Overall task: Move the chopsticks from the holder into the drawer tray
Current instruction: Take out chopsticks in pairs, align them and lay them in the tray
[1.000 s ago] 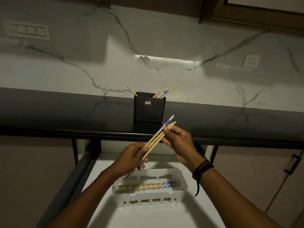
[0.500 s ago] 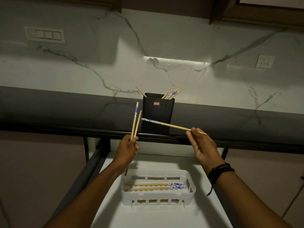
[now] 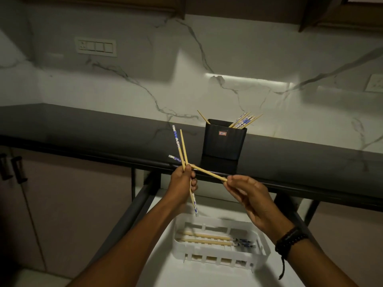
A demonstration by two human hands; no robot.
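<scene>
My left hand [image 3: 182,183] is curled tight around a bunch of chopsticks [image 3: 182,148]. They fan out. Two point up and one hangs down toward the tray [image 3: 264,248]. My right hand [image 3: 250,195] pinches the plain end of one more chopstick [image 3: 209,172] between thumb and fingers. That stick crosses over and touches the bunch at my left hand. Both hands are up above the open drawer [image 3: 161,266], just in front of the counter's [image 3: 103,129] front edge.

I think this could go wrong. The sticks in my left hand are not lined up. If I loosen my fingers to take in the extra one, the hanging stick could slip out and land beside the tray. The crossing stick could also push the others sideways. If they go down crooked, they may sit across the tray's rim and not flat.

The chopsticks are long, thin, pale wood and look smooth, with blue and white patterns at one end. The tray is white plastic, a long box with slots in its walls. A pair of chopsticks [image 3: 205,239] lies flat inside it, side by side. The holder [image 3: 224,141] is a black box with a small label, near the counter's front edge. More sticks [image 3: 243,121] lean in it. The counter is dark and shiny.
</scene>
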